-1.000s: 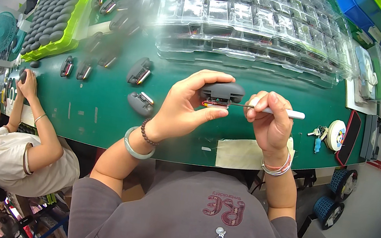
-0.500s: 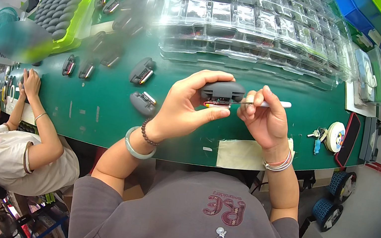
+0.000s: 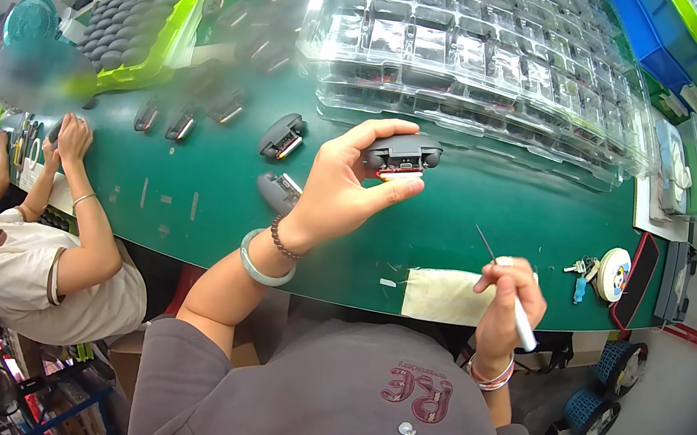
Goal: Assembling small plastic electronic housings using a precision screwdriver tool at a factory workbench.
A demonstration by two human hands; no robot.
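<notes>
My left hand (image 3: pixel 342 187) grips a dark grey rounded electronic housing (image 3: pixel 406 150) between thumb and fingers, lifted over the green table. Its opening faces me, and a red and silvery part shows along the lower edge by my thumb. In my right hand (image 3: pixel 508 301), closed and drawn back near the table's front edge, is a thin pointed tool (image 3: pixel 522 325) with a white handle. The metal shaft points up and left, apart from the housing. Two similar housings, one dark grey unit (image 3: pixel 282 135) and another (image 3: pixel 278 191), lie left of my left hand.
Stacked clear plastic trays (image 3: pixel 486 56) fill the far side. A lime-green tray (image 3: pixel 139 7) of grey shells stands far left. A cream cloth (image 3: pixel 446 296), keys (image 3: pixel 582 268), a round case (image 3: pixel 612 274) and a dark red-edged phone-like slab (image 3: pixel 636 279) lie right. A co-worker (image 3: pixel 55 261) sits left.
My right hand has pulled the tool away from the housing, down and to the right. My left hand still holds the housing, now tilted slightly. The whole view has shifted a little.
</notes>
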